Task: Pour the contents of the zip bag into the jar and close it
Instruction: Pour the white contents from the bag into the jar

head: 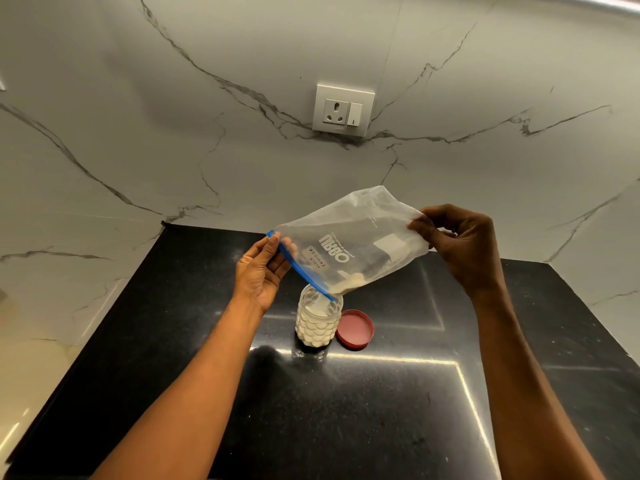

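Holding a clear zip bag [349, 244] tilted over a jar [318, 320], blue zipper edge [301, 268] lowest and hanging at the jar's open mouth. Pinching the bag's upper zipper corner with the left grip [264, 268], thumb and fingertips pressed on the blue strip, palm turned upward. Pinching the bag's raised bottom end with the right grip [460, 242], fingers curled round the crumpled plastic. Showing a small heap of white powder [351, 282] gathered in the bag's low corner just above the jar's rim. Showing a printed logo and a handwritten label on the bag, both upside down.

Standing upright near the middle of the black bench [415, 393], the jar, clear with a bubbled pattern and mostly full of white powder. Lying just beside the jar on its right, a red lid [355, 329], flat on the bench, inner side up; touching or apart, cannot tell.

Rising behind the bench's far edge, a white marble wall [173, 133] with grey veins. Sitting on that wall above the bag, a white socket and switch plate [343, 110]. Reaching in from the near edge, both bare forearms, passing either side of the jar and leaving it unblocked.
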Action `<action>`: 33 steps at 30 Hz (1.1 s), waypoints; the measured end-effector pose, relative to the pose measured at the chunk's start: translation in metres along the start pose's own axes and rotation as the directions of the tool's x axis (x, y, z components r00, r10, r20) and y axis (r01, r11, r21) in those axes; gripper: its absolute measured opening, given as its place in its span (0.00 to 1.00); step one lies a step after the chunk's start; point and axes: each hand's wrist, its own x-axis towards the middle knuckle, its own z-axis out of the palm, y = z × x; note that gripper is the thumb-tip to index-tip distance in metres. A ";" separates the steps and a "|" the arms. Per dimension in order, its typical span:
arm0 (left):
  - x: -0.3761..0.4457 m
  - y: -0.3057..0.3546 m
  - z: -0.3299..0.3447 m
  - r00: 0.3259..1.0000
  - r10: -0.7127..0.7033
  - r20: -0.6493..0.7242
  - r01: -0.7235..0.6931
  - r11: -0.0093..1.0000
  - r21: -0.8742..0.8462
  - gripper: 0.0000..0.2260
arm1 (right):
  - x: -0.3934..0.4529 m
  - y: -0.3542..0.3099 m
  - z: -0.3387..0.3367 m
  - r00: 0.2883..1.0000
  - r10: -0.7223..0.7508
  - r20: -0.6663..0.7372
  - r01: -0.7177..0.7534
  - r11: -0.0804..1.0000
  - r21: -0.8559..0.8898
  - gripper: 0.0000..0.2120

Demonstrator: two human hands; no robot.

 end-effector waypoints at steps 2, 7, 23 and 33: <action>0.000 0.001 0.000 1.000 0.002 0.001 -0.002 1.000 -0.002 0.08 | 0.000 0.000 0.001 1.000 -0.005 0.007 0.005 1.000 -0.004 0.08; -0.001 0.001 0.001 1.000 -0.001 -0.010 0.001 1.000 0.010 0.05 | 0.000 -0.001 0.000 1.000 -0.025 0.006 0.025 1.000 -0.016 0.08; -0.002 0.005 -0.001 1.000 0.000 -0.011 0.000 1.000 0.003 0.04 | 0.005 -0.002 0.003 0.999 -0.041 0.015 0.041 0.999 -0.023 0.09; 0.000 0.006 -0.002 1.000 0.001 -0.003 -0.001 1.000 -0.016 0.08 | 0.005 0.000 0.005 0.999 -0.043 0.007 0.044 0.999 -0.024 0.08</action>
